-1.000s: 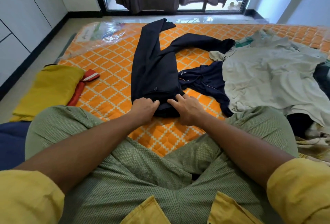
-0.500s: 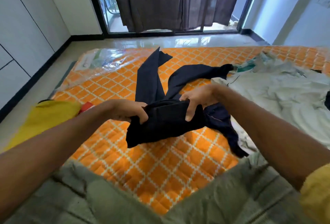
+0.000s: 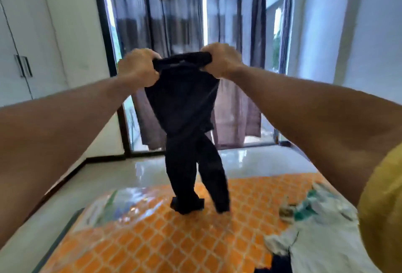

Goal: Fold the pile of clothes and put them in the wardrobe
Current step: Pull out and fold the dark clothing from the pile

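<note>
A pair of dark navy trousers (image 3: 185,107) hangs in the air in front of me. My left hand (image 3: 138,67) grips the waistband at its left end and my right hand (image 3: 219,60) grips it at its right end. Both arms are stretched forward and raised. The two legs dangle down and their cuffs touch the orange quilted mattress (image 3: 165,238). A heap of pale clothes (image 3: 322,235) lies at the right of the mattress, with a dark garment (image 3: 276,266) at its near edge.
White wardrobe doors with handles (image 3: 22,66) stand at the left wall. Dark curtains (image 3: 174,15) hang over a glass door straight ahead. Glossy floor (image 3: 250,161) lies beyond the mattress. Clear plastic wrap (image 3: 121,203) covers the mattress's far left corner.
Both hands have lifted the trousers off the mattress from waist height to well above it. The legs now hang straight down. My view has tilted up towards the curtains.
</note>
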